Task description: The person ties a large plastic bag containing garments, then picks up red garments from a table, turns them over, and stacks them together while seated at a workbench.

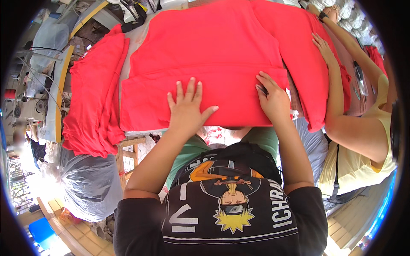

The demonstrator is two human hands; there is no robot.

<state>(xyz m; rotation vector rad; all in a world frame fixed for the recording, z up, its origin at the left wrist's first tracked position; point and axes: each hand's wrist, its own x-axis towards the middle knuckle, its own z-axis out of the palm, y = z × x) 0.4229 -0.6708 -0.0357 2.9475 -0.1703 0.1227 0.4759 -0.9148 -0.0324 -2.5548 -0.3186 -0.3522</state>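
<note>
A large red garment [205, 42] is spread over the table in front of me, its near part lying as a wide flat band folded across the rest. My left hand [186, 106] rests palm down on that band with the fingers spread. Farther right, my right hand [274, 101] is on the same band, fingers curled around a small dark object [262, 89]. Only a bit of it shows, so its kind cannot be told. A white tag [288, 93] sticks out at the band's right edge.
A stack of red garments [95, 94] hangs over the table's left edge. On the right, a co-worker's hand [324, 50] touches another red piece [305, 64]. Near that person lie dark-handled snips [358, 72]. Sewing machines [36, 104] and a plastic bag [87, 183] are at left.
</note>
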